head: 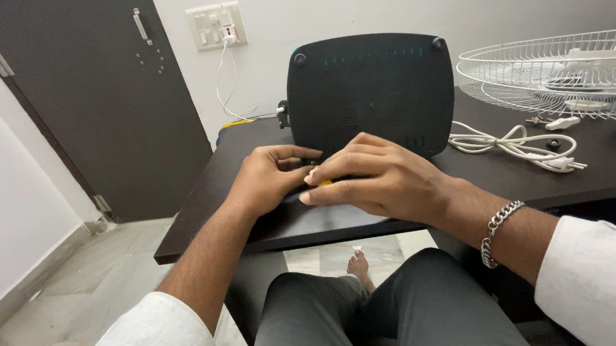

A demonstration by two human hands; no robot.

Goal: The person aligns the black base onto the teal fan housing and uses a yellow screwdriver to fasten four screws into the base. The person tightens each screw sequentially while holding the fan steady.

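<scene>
My left hand and my right hand meet on the dark table just in front of a black rounded plastic housing that stands upright. Between the fingertips of both hands shows a small yellow object, mostly hidden; what it is cannot be told. My right hand covers it from above, fingers curled, with a metal chain bracelet on that wrist. My left hand's fingers curl in against the base of the housing.
A white wire fan guard lies at the table's right rear, with a coiled white power cord beside it. A wall switch plate with a plugged-in white cable is behind. A dark door stands at left.
</scene>
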